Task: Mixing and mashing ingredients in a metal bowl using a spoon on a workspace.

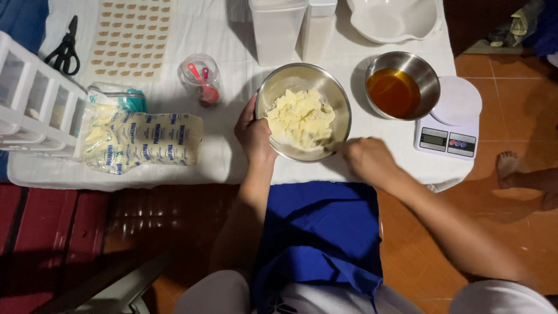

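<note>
The left hand (254, 135) grasps the rim of a steel mixing bowl (273, 87) on its left side, thumb hooked over the edge; the bowl sits near the front edge of the white-covered worktop (221, 35) and holds pale yellow chunks of soft butter or cheese (301, 118); the right hand (367, 161) rests on the worktop just beside the bowl's lower right rim, fingers curled loosely, grasping nothing visible. To the right stands a smaller steel bowl of amber liquid (395, 92), beside a white kitchen scale (450, 119); to the left lie foil-wrapped packets (145, 139), a clear jar (201, 78) and black scissors (65, 49).
</note>
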